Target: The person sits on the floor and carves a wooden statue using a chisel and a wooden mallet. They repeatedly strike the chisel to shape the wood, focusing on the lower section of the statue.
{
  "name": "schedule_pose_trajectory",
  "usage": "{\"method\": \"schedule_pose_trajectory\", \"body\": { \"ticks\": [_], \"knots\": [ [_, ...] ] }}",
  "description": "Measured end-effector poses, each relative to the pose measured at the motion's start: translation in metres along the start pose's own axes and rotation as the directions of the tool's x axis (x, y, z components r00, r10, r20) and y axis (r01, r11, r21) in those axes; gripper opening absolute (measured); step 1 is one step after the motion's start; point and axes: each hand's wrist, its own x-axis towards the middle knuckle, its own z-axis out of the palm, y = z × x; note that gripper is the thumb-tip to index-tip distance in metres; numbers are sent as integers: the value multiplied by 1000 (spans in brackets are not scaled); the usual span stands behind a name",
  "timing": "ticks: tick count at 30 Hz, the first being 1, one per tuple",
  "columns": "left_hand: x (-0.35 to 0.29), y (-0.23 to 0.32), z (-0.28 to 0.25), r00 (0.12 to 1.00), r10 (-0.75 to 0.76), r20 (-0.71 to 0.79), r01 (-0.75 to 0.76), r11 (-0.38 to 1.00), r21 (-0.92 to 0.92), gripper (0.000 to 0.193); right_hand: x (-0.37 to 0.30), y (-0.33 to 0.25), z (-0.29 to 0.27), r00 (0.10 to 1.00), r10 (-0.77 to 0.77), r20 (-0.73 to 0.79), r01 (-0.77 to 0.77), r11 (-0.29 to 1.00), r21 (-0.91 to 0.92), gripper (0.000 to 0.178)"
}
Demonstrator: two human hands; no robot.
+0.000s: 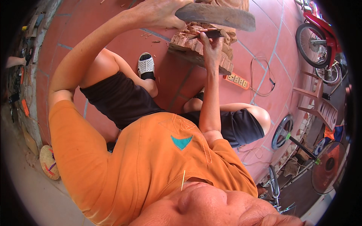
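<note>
My left hand [160, 14] grips the end of a long, worn wooden mallet [218, 16], shaped like a flat bat, which reaches across above the work. My right hand [212, 49] is wrapped around a dark chisel [215, 34] held low over a carved wood block [192, 47]. Rough, chipped faces show on the near side of the block, with smoother rounded carving farther back. The mallet hides part of the block, and the chisel's cutting edge is hard to make out.
Wood chips [155, 41] lie on the red tiles. An orange power strip [236, 81] with a looped cable sits right of the block. Farther right are a red motorbike [320, 35], a plastic chair [320, 105] and a fan [329, 167]. Another person's hand [17, 61] shows far left, beside tools.
</note>
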Motion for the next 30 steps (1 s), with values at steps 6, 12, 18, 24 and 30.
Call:
{"method": "schedule_pose_trajectory", "body": {
  "ticks": [6,12,18,24,30],
  "knots": [
    [2,-5,5,996,82,-24,-81,996,33,43,-1,2,8,999,-35,-16,32,986,-166,20],
    [-1,-2,12,997,78,-3,-78,994,-70,39,-3,-18,22,998,-68,18,70,949,-309,22],
    [2,3,8,995,-48,85,36,990,134,38,-6,-5,18,999,-52,14,54,974,-221,19],
    [1,-7,26,996,61,-57,-67,992,-103,43,-4,-2,20,998,-61,16,63,952,-299,17],
    [4,-17,11,990,-64,126,45,988,146,44,-1,10,9,1000,18,-2,-18,999,-50,21]
  ]
}}
